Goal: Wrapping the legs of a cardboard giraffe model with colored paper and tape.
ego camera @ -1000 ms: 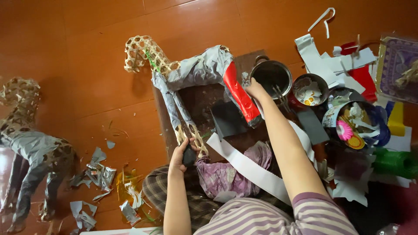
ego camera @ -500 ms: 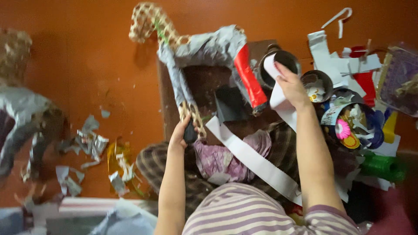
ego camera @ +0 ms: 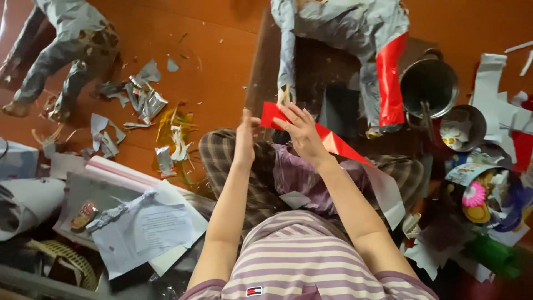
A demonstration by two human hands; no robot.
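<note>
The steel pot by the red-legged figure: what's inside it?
The pot looks dark inside, with only a utensil handle sticking out over its rim. Whatever it holds is lost in shadow.

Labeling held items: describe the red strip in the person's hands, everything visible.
The red strip is a long, glossy band that looks like paper or foil, red on the shown face, turning pale toward its lower right end. It runs diagonally over the lap. The left hand pinches its upper end; the right hand lies on top of it.
</note>
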